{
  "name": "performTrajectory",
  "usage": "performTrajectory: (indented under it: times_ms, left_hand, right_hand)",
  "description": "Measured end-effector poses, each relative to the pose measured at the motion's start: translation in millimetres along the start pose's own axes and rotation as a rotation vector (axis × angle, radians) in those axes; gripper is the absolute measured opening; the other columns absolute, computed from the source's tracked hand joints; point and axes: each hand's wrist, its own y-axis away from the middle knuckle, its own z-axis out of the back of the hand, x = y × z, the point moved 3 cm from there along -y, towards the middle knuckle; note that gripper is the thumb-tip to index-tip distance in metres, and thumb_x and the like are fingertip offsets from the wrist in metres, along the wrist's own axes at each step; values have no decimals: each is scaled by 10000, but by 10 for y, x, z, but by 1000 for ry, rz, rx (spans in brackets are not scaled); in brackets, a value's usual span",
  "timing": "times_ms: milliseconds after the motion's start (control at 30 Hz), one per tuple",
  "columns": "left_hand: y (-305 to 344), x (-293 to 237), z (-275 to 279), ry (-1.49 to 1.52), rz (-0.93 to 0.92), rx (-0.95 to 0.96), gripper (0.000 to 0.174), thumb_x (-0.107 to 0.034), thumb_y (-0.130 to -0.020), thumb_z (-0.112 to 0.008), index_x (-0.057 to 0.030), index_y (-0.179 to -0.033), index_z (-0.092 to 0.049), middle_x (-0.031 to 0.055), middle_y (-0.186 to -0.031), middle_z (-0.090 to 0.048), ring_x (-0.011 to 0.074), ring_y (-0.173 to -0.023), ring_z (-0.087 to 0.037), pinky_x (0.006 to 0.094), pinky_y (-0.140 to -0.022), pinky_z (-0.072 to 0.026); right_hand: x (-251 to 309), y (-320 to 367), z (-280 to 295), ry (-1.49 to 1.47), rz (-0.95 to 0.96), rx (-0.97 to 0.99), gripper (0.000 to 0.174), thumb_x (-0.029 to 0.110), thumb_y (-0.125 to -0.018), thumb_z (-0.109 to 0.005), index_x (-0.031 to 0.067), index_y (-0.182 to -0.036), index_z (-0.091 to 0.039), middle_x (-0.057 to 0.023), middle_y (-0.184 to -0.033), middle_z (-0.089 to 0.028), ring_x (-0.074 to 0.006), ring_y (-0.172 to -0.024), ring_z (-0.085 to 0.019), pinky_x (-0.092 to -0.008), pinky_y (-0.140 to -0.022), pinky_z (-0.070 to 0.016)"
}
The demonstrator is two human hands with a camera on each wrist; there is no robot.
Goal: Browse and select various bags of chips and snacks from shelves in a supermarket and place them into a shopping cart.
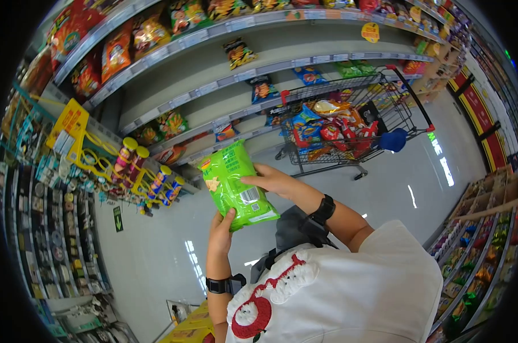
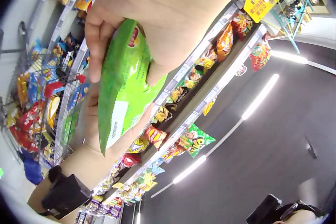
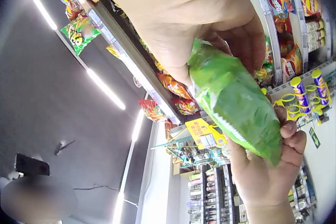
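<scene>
A green snack bag [image 1: 231, 186] is held up in front of the chest, its printed back with a barcode facing the head camera. My left hand [image 1: 220, 231] grips its lower left edge, thumb on the near face and fingers behind. On the other side my right hand [image 1: 273, 182] pinches the right edge, thumb lying across the printed face. In the left wrist view the bag [image 2: 126, 82] shows side-on between thumb and fingers of the left hand [image 2: 152, 14]. From the right wrist, the bag [image 3: 236, 100] looks puffed, with the right hand [image 3: 194, 19] around its upper end.
A shopping cart [image 1: 305, 167] loaded with several snack bags stands to the right, a blue item [image 1: 393, 140] hanging at its side. Shelves [image 1: 173, 91] with scattered snack bags run ahead. A yellow rack [image 1: 136, 182] with canisters stands at the left. Grey floor [image 1: 150, 246] lies below.
</scene>
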Motion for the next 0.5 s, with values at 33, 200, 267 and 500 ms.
performTrajectory:
  times_ms: [33, 200, 267, 500]
  left_hand:
    - [-76, 42, -56, 34, 20, 22, 362, -276, -912, -492, -4, -1149, -483, 92, -995, -598, 177, -833, -580, 305, -679, -473]
    - [-495, 201, -588, 243, 109, 225, 399, -332, -909, -485, -30, -1172, -478, 100, -1036, -592, 210, -867, -578, 351, -710, -469]
    - [-609, 265, -916, 355, 172, 305, 406, -343, -904, -485, -46, -1181, -478, 109, -1054, -588, 221, -893, -574, 359, -720, -466]
    - [-1180, 732, -2375, 873, 567, 1004, 448, -362, -867, -480, -28, -1166, -493, 150, -923, -580, 227, -764, -541, 341, -671, -408]
  right_hand:
    - [-39, 31, 103, -15, 3, -40, 440, 303, -857, -590, 50, -1202, -485, -54, -1033, -588, -116, -889, -570, -261, -703, -460]
    - [72, 425, 728, -324, 32, -136, 394, 403, -904, -475, 83, -1130, -508, -46, -956, -589, -145, -855, -579, -293, -737, -466]
    - [-31, 548, 1050, -399, 71, -184, 387, 424, -916, -437, 103, -1121, -507, -42, -959, -584, -150, -866, -576, -304, -762, -458]
    - [-280, 1030, 2036, -647, 130, 7, 475, 369, -887, -530, 109, -1270, -427, -63, -1213, -512, -189, -1094, -501, -379, -882, -440]
